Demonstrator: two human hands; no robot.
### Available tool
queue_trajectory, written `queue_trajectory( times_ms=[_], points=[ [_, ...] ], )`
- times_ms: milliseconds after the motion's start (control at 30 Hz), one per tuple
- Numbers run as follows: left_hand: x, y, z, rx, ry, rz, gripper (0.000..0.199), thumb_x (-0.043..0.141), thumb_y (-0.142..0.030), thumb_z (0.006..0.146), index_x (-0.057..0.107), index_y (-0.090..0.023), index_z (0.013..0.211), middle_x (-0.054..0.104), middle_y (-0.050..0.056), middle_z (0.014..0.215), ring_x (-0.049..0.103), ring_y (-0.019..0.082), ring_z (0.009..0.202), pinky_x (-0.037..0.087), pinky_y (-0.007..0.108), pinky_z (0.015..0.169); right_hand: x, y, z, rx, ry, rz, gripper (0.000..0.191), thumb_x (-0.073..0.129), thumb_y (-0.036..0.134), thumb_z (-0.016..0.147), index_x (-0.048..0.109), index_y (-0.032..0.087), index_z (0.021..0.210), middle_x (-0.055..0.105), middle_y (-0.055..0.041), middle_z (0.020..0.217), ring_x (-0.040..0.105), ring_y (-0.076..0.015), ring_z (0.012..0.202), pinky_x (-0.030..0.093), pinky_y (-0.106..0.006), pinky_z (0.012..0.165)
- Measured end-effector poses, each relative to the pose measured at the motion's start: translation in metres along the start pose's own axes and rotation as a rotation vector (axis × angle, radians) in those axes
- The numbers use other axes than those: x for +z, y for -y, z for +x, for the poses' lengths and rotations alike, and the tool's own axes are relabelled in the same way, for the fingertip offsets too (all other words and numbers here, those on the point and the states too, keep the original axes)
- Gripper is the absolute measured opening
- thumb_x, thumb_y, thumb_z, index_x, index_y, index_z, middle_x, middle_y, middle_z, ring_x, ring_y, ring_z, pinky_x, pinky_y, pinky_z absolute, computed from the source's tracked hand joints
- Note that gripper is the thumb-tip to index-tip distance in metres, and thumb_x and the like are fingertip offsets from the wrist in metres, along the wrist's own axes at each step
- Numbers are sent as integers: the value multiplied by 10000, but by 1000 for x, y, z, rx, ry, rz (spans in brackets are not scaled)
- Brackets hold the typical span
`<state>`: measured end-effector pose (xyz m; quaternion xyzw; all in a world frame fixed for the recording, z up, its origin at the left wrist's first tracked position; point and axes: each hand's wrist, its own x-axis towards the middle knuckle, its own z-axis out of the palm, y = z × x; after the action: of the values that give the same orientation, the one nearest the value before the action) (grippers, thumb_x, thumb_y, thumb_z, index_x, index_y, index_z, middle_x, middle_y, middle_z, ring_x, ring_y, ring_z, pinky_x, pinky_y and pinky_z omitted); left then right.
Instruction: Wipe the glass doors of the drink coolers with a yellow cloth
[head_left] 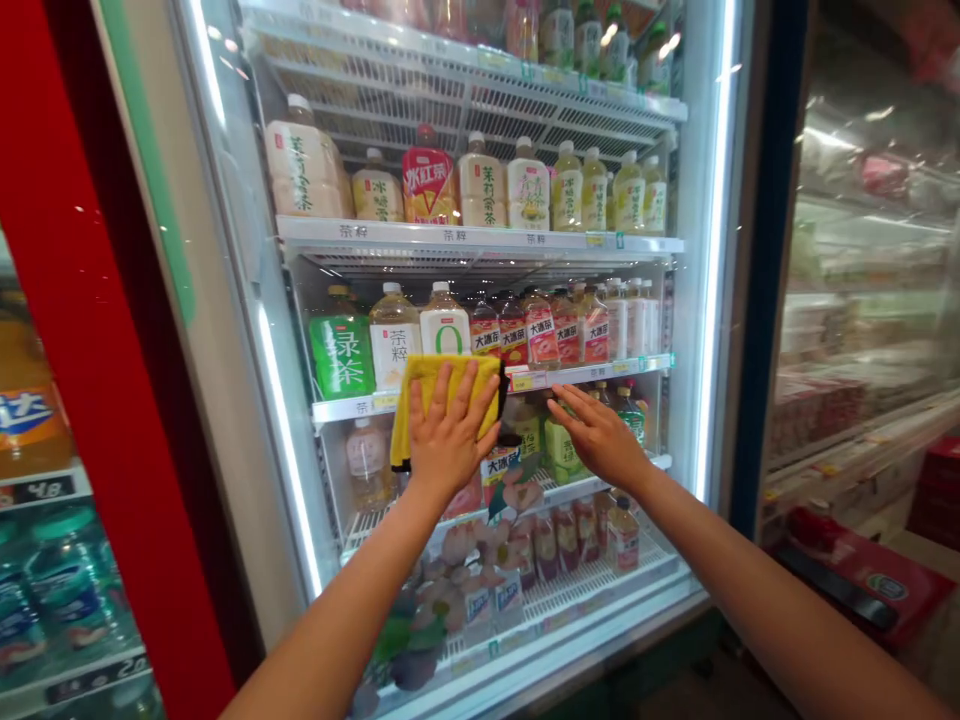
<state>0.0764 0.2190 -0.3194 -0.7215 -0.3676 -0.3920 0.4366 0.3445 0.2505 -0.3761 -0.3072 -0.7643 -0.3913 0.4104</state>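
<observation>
Beneath the spread left hand (448,430) lies a yellow cloth (403,424) against the glass (480,262).

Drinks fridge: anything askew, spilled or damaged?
Nothing stands out: the clearly visible bottles stand upright on the shelves, and no spill shows. Lower shelves are partly hidden behind the hands and the yellow cloth, so can't tell there.
</observation>
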Motion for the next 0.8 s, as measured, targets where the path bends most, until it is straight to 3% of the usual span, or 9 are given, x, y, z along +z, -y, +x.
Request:
queue_trajectory(
  times_ms=[100, 200, 267, 367, 500, 567, 667, 733, 800],
  points=[
    [3, -11, 39, -196, -96, -22, 720, 587, -424, 971, 268, -382, 1615, 174, 9, 1715, 17, 338, 1602, -91, 672, 1259, 1, -5, -4, 45, 4, -9, 677, 474, -1, 900, 481, 229, 1537, 433, -142, 1621, 383, -277, 1518, 460, -505, 1177],
    [15, -33, 66, -147, -74, -65, 740, 601, -386, 962, 261, -365, 1619, 153, 17, 1718, 7, 341, 1600, -89, 681, 1252, 3, -8, -10, 76, -5, -23, 673, 482, 3, 901, 490, 249, 1528, 465, -138, 1599, 388, -283, 1514, 462, -524, 1168],
    [24, -43, 59, -29, -17, -78, 728, 602, -378, 962, 281, -354, 1615, 180, 34, 1711, 32, 334, 1599, -69, 676, 1256, 3, -12, -17, 85, -7, -30, 662, 480, 7, 905, 495, 245, 1522, 480, -137, 1588, 389, -278, 1513, 470, -521, 1159],
    [26, -39, 20, 80, 38, -59, 715, 606, -383, 965, 296, -360, 1610, 239, 51, 1695, 83, 324, 1595, -53, 675, 1257, 0, -21, -28, 63, 14, -48, 640, 478, -6, 898, 529, 226, 1492, 496, -133, 1579, 408, -269, 1503, 476, -496, 1152],
    [15, -19, -10, 8, 1, -31, 722, 619, -411, 958, 286, -420, 1599, 281, 32, 1682, 83, 319, 1594, -97, 683, 1240, -9, -36, -36, 43, 74, -93, 623, 504, 6, 900, 557, 253, 1469, 497, -100, 1584, 440, -264, 1484, 446, -506, 1168],
    [12, -18, 9, -115, -59, -33, 731, 621, -409, 953, 279, -427, 1599, 220, 21, 1702, 35, 336, 1597, -131, 703, 1220, -11, -42, -36, 25, 89, -95, 616, 514, 14, 899, 563, 254, 1465, 499, -92, 1584, 454, -259, 1474, 436, -499, 1174],
    [20, -39, 57, -227, -124, -44, 771, 621, -394, 946, 242, -393, 1618, 136, 26, 1724, -37, 354, 1595, -163, 731, 1193, -10, -53, -39, -12, 84, -64, 648, 526, -1, 874, 554, 231, 1478, 498, -108, 1582, 448, -247, 1479, 430, -468, 1183],
    [35, -64, 77, -184, -99, -44, 773, 613, -378, 948, 238, -374, 1624, 139, 38, 1723, -37, 344, 1597, -139, 729, 1205, -10, -63, -45, -42, 70, -39, 669, 525, -17, 861, 543, 211, 1489, 500, -128, 1577, 443, -246, 1482, 431, -455, 1185],
    [52, -87, 74, -52, -26, -43, 751, 613, -378, 948, 272, -361, 1618, 183, 49, 1713, -3, 333, 1598, -92, 711, 1230, -12, -75, -55, -67, 57, -27, 658, 512, -11, 878, 536, 213, 1496, 515, -132, 1565, 455, -247, 1473, 449, -457, 1171]
  ],
)
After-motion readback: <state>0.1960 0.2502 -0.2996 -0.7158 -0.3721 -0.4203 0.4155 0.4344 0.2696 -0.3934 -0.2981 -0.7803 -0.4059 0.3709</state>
